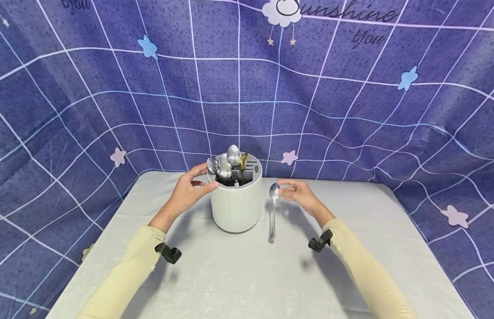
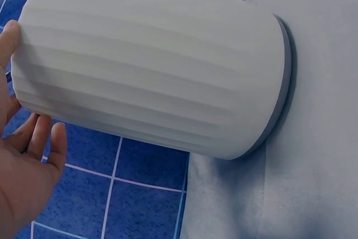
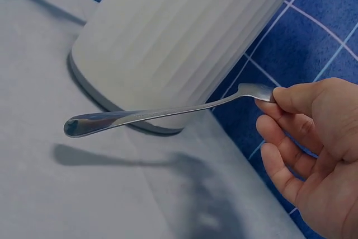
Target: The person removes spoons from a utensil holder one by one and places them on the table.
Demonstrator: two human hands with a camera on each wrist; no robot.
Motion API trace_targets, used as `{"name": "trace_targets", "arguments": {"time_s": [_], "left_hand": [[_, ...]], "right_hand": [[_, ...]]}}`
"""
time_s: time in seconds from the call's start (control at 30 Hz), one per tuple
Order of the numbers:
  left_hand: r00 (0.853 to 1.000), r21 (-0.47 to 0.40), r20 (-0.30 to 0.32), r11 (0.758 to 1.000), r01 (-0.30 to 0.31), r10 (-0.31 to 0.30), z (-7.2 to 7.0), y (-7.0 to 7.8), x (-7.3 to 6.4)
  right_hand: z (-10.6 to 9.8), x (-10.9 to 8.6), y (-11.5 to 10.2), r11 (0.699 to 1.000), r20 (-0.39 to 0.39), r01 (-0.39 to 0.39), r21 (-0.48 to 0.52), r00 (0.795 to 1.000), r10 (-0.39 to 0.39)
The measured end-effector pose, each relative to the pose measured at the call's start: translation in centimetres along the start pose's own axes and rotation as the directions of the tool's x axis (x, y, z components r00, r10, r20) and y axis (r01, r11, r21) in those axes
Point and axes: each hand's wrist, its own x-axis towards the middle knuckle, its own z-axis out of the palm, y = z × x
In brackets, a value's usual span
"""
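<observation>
A white ribbed utensil holder [image 1: 236,208] stands upright on the table, with several silver spoons [image 1: 233,155] and a gold-coloured utensil [image 1: 243,161] sticking up from its divided grey top. My left hand [image 1: 192,187] holds the holder at its upper left side, thumb at the front of the rim and fingers farther back; the left wrist view shows the hand [image 2: 28,155] beside the ribbed wall. To the right of the holder, my right hand [image 1: 299,195] pinches a silver spoon [image 3: 168,110] by its bowl. The spoon's handle hangs down, above its shadow on the cloth.
A pale cloth covers the table [image 1: 231,279]. Behind and at both sides hangs a blue-purple curtain [image 1: 247,79] with grid lines and stars. Each sleeve carries a small black wrist camera [image 1: 168,253]. The holder has a dark grey base [image 2: 285,88].
</observation>
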Motion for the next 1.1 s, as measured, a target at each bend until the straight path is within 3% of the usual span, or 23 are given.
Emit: {"name": "trace_targets", "arguments": {"time_s": [0.3, 0.63, 1.1], "left_hand": [[1.0, 0.008, 0.004, 1.0, 0.022, -0.022, -0.1, -0.2, 0.1], [1.0, 0.016, -0.004, 1.0, 0.008, -0.008, -0.1, -0.2, 0.0], [1.0, -0.011, -0.001, 1.0, 0.013, -0.013, 0.0, -0.1, 0.1]], "right_hand": [[0.2, 0.3, 0.9, 1.0, 0.015, -0.018, -0.001, 1.0, 0.018], [0.7, 0.5, 2.0, 0.999, 0.005, -0.043, -0.016, 0.999, 0.043], [1.1, 0.4, 2.8, 1.0, 0.01, -0.026, 0.003, 1.0, 0.026]]}}
